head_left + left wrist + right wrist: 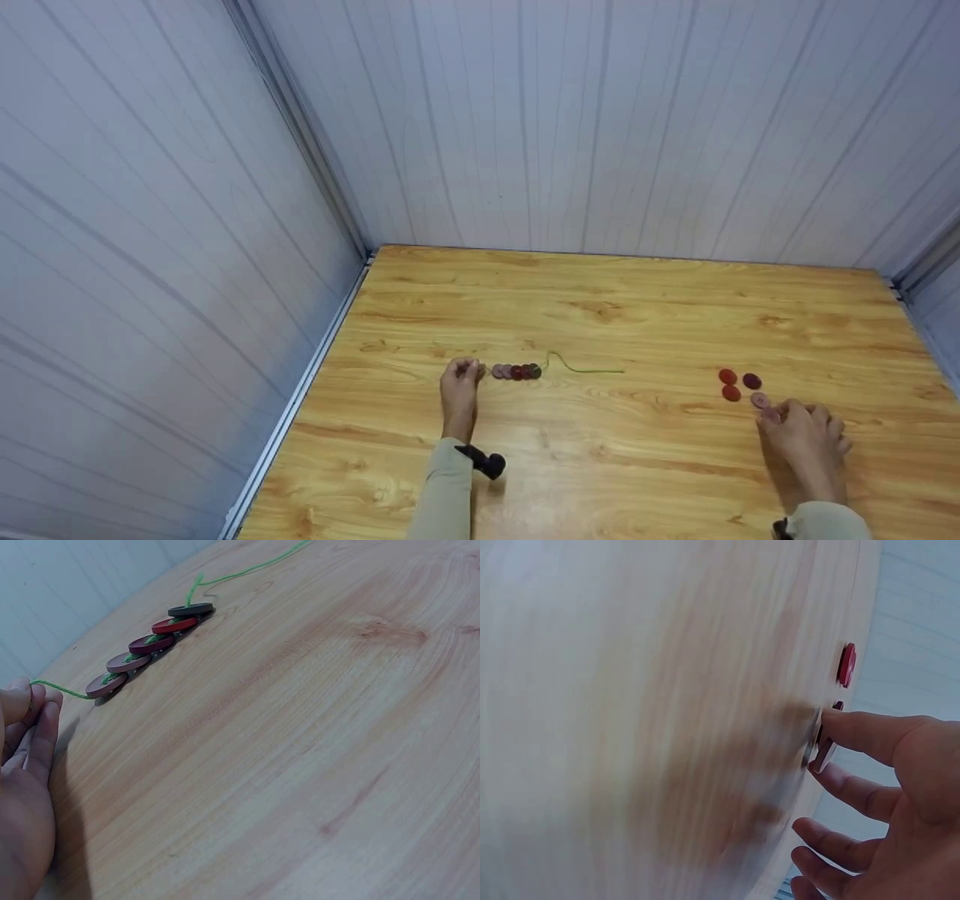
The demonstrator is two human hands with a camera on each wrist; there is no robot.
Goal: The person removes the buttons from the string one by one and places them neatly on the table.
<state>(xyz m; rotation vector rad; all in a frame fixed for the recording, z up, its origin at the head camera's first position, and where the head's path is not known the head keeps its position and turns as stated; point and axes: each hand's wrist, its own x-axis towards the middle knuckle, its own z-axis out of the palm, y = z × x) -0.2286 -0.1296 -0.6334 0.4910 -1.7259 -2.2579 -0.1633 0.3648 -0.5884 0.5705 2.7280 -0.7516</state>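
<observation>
My left hand [459, 390] pinches one end of a green string [67, 691] at the left of the table. Several buttons [129, 662] are threaded on that string, overlapping in a slanted row: dark grey at the far end, then red, maroon and two dusty pink. Past the dark grey one, the string's free end trails to the right on the wood. Over at the right, my right hand [810, 439] holds a pink button [824, 755] between thumb and index finger, its other fingers spread apart. Another pink button [760, 400] lies beside those fingertips.
Two red-orange buttons [727, 376] and a dark maroon button [752, 381] lie loose just beyond the right hand. The wood-grain table [600, 465] meets pale panel walls [555, 135] at its back and sides. A dark wrist camera [489, 465] juts from the left sleeve.
</observation>
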